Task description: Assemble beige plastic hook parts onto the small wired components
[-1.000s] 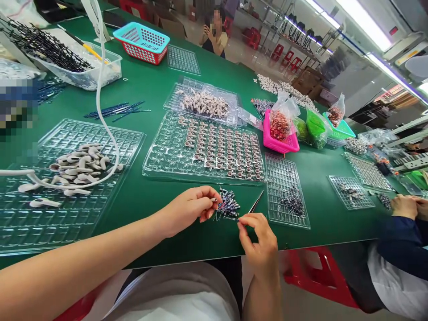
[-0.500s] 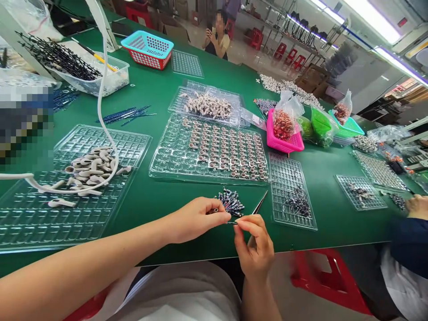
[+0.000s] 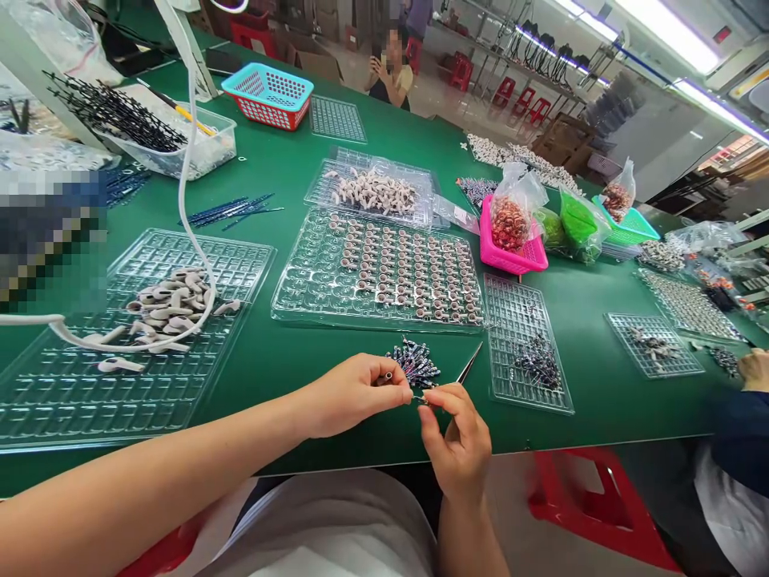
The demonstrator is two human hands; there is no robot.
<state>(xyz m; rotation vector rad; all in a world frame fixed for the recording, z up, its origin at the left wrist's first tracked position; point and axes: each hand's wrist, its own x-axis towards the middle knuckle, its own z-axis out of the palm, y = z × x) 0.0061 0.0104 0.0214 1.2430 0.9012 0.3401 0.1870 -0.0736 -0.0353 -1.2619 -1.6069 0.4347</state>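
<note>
My left hand [image 3: 360,393] is closed in a pinch, with the round end of a small part [image 3: 388,377] showing at its curled fingers. Close to its fingertips, my right hand [image 3: 457,429] pinches a tiny dark piece [image 3: 424,399]; a thin bit spans the small gap between the hands. Tweezers [image 3: 469,365] stick out beyond my right hand, pointing up and right, their rear end hidden by it. Just behind the hands lies a pile of small dark parts [image 3: 416,361]. Farther back is a clear tray [image 3: 300,300] partly filled with rows of beige pieces.
Left, a clear tray [image 3: 150,417] bears beige earpiece-like shells under a white cable [image 3: 182,184]. A tray of dark bits [image 3: 529,344] lies right of the hands, behind it a pink basket [image 3: 513,258]. Another person's hand [image 3: 754,369] is at the far right.
The view has shifted slightly. My fingertips have moved a little around the tiny piece, and both hands remain pinched close together.
</note>
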